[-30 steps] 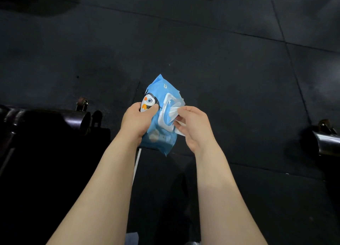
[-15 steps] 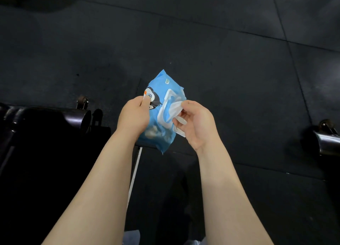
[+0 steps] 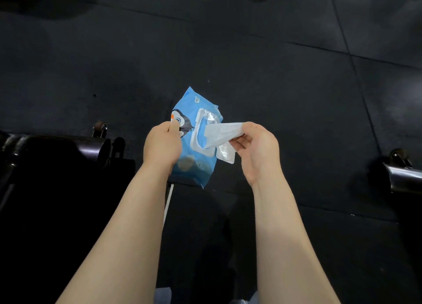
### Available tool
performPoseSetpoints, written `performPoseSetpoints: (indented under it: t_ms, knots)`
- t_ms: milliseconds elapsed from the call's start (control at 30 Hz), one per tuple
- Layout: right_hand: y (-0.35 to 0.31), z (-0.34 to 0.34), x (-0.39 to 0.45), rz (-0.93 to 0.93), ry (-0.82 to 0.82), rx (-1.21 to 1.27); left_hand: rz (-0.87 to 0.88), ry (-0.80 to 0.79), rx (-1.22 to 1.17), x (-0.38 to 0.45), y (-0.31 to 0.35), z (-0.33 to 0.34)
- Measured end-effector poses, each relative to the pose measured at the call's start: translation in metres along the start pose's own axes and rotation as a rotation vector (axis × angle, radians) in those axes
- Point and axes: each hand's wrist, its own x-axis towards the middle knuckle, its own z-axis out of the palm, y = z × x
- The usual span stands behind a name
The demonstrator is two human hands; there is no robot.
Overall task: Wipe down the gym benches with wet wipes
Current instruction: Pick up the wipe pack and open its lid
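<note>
Far left of the frame, a dark padded gym bench (image 3: 57, 153) sits low in shadow, a small caster wheel (image 3: 100, 128) poking up behind it, and that's the surface I take to be first in line for wiping. Moving toward centre, my left hand (image 3: 162, 146) is curled round the side of the blue wet wipe pack (image 3: 194, 143), thumb pinching the printed face near the penguin picture, holding it up over the black rubber floor (image 3: 251, 52). The pack's flip lid (image 3: 226, 154) hangs open beside the dispensing slot. Just right of it, my right hand (image 3: 259, 149) pinches a white wet wipe (image 3: 222, 133) between thumb and fingers, the sheet drawn partway out and stretched taut from the slot. I'd judge this wipe as light, limp and damp, likely to tear or drag the next sheet along if yanked, so a grip well down the sheet rather than at the bare edge looks right, with the pack squeezed firmly since the film looks slick. At the far right edge, part of another bench (image 3: 404, 178) catches a glint, well apart from my hands.
</note>
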Motion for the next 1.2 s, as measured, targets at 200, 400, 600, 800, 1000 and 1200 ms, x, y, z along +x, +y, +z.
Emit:
performPoseSetpoints:
  t_ms: [200,400,600,800,1000,1200]
  knots:
    - [-0.04,-0.053,0.003,-0.168,0.112,0.172,-0.01,0.093,-0.011,0.013,-0.015,-0.02]
    - [-0.011,-0.056,0.01,-0.299,0.252,-0.506,-0.102,0.032,-0.158,0.017,-0.01,-0.024]
    - [0.009,-0.033,0.016,-0.026,-0.005,-0.775,-0.244,-0.2,-0.298,0.008,0.002,-0.017]
    - [-0.005,-0.034,0.006,0.027,-0.203,-0.673,-0.287,-0.183,-0.402,0.012,0.002,-0.018]
    - [0.0,-0.022,0.003,-0.171,-0.203,-0.761,-0.216,-0.254,-0.335,0.004,-0.002,-0.01]
    - [-0.004,-0.016,-0.004,-0.18,-0.231,-0.639,-0.286,-0.315,-0.364,0.005,0.0,-0.018]
